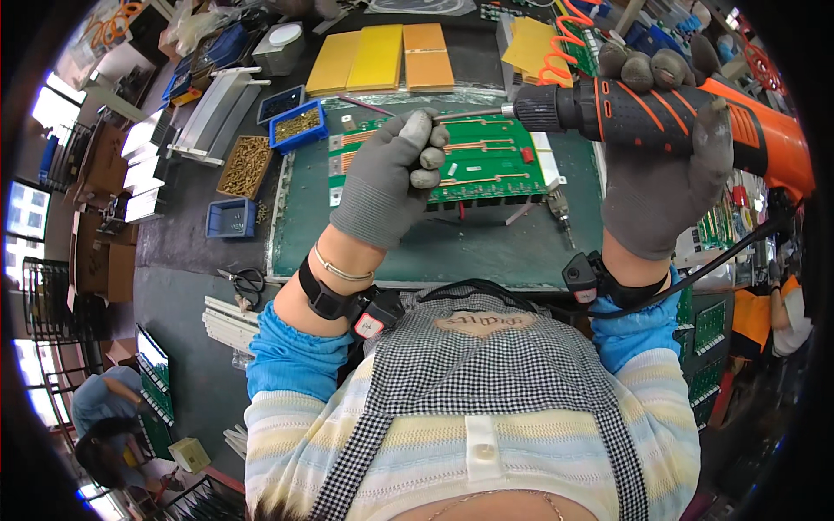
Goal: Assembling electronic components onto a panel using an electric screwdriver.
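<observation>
My right hand (660,191), in a grey glove, is wrapped round an orange and black power drill (643,113) held level, its chuck toward the left. A long thin screwdriver bit (473,114) runs from the chuck to my left hand (395,169). That hand, also gloved in grey, is closed at the bit's tip; any screw between the fingers is hidden. Below both lies a green circuit board (486,161) with copper-coloured strips, a red part and a white strip at its right end. A second driver or drill-like tool (560,213) lies by its right front corner.
A blue bin (298,127) of small brass-coloured parts, a tray of brass fasteners (244,165) and a blue bin (231,218) stand left of the green mat (347,252). Yellow pads (375,56) lie behind. Scissors (247,282) rest at left. Other people work at both sides.
</observation>
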Available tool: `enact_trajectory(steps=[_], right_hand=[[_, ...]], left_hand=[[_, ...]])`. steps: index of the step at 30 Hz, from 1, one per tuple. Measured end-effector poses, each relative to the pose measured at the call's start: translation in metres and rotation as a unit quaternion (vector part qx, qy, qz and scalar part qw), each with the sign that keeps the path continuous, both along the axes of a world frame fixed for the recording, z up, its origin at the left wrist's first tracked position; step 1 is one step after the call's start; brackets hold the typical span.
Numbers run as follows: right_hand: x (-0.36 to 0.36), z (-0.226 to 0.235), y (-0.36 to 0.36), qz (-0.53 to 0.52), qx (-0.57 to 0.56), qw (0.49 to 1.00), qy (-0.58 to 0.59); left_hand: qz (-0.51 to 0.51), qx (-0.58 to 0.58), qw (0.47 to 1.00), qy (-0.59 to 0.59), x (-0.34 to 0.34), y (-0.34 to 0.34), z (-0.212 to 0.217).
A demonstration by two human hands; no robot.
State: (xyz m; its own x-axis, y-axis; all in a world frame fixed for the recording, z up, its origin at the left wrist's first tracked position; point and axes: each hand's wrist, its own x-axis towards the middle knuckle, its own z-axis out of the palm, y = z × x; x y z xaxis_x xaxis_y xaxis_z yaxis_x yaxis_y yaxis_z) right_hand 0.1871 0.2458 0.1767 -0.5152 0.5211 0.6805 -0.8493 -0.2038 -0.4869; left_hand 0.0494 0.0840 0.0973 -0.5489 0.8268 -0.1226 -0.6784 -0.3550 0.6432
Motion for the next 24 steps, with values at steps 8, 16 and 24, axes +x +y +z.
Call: enact_trajectory(steps=[8,16,24], right_hand=[[0.030,-0.014,0.048,-0.004,-0.112,0.993,-0.044],[0.038,-0.031,0.069,-0.075,-0.015,0.991,-0.111],[0.039,-0.043,0.079,-0.083,0.105,0.983,-0.125]], left_hand=[[0.066,-0.044,0.993,0.092,0.037,0.041,-0.016],[-0.053,-0.157,0.982,0.087,0.045,0.038,-0.029],[-0.013,-0.189,0.793,0.579,0.094,0.072,-0.044]])
